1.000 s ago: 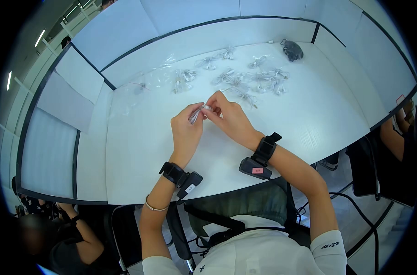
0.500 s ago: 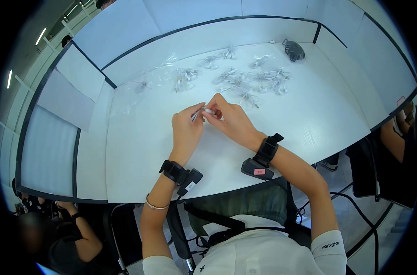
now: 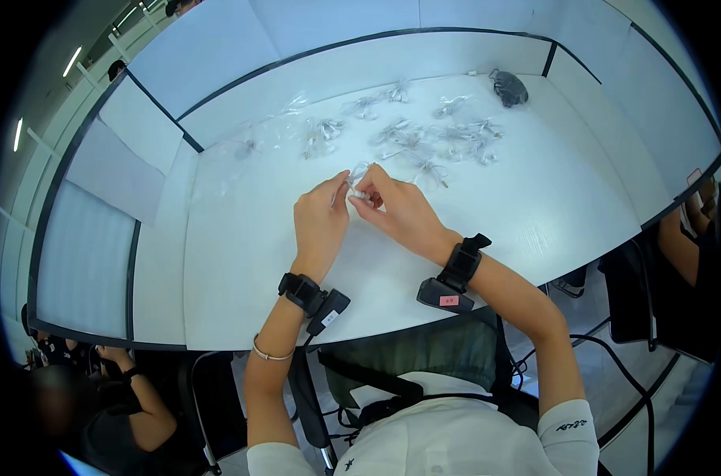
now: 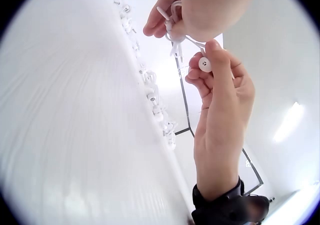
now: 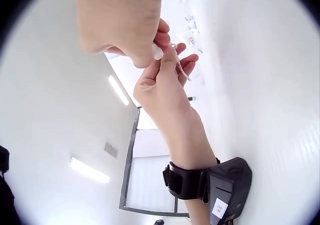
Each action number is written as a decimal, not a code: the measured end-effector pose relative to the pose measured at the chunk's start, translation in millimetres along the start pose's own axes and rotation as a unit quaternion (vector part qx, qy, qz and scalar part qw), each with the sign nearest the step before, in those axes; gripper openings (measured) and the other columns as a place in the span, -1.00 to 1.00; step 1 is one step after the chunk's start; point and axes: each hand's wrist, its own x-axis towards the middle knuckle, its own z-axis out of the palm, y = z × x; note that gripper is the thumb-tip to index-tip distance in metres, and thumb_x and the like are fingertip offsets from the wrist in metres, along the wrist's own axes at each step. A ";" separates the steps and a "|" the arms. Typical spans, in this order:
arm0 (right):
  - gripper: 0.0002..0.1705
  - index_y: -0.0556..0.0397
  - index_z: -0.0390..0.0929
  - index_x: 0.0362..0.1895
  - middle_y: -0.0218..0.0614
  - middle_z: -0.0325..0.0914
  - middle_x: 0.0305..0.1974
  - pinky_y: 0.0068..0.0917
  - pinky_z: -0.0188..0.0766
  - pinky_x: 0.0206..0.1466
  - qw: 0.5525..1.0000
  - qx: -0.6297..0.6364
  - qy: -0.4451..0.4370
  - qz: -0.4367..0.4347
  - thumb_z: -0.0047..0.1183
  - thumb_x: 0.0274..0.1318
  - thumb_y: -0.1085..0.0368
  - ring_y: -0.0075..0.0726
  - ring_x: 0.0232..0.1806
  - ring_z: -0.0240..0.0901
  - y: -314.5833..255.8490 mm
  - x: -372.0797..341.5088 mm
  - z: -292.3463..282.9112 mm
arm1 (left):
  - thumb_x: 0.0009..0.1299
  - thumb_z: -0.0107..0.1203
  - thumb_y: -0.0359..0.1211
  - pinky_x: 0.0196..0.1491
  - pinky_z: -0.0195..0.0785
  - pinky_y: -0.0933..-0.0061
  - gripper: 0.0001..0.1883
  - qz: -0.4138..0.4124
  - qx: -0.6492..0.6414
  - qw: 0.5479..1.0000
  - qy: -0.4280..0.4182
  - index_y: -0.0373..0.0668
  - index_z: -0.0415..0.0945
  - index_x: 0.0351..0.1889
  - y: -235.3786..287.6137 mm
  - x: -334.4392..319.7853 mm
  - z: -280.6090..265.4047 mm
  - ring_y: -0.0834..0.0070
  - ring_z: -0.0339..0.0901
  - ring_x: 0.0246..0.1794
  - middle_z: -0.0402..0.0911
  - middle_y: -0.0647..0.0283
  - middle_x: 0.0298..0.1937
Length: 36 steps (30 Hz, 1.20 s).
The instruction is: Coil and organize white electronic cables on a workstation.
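A coiled white cord (image 4: 175, 32), part of a pair of wired earphones, is pinched between the thumb and fingers of my left hand (image 3: 321, 218). My right hand (image 3: 404, 210) pinches a round white earbud (image 4: 205, 64) on the same cord, its face with small dark slots showing in the left wrist view. Both hands are raised above the table, fingertips close together. In the right wrist view, the earbud (image 5: 157, 51) shows partly between the fingers, and a loose cord end (image 5: 184, 71) hangs past the left fingers. Fingers hide the rest.
Several bundles of white corded earphones (image 3: 408, 139) in clear bags lie across the back of the white table (image 3: 535, 198). Clear plastic bags (image 3: 241, 151) are at back left. A dark grey pouch (image 3: 508, 88) lies at back right. Low partition walls (image 3: 360, 63) surround the table.
A loop of the cord now rises above the fingertips, and the two hands have drawn slightly apart. The right hand has shifted its pinch on the white piece; the arms have barely moved.
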 end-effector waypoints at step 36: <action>-0.84 0.17 0.36 -0.29 -0.19 0.51 -0.44 -0.41 0.34 -0.33 0.988 0.106 -0.054 0.102 -0.06 0.19 0.31 -0.26 -0.43 0.45 18.6 1.9 -5.5 | 0.31 0.08 -0.46 -0.12 0.30 0.60 -0.84 -0.104 -0.408 0.901 -0.104 -0.28 0.43 -0.18 -6.3 -2.2 1.7 0.64 0.43 -0.26 0.50 0.31 -0.26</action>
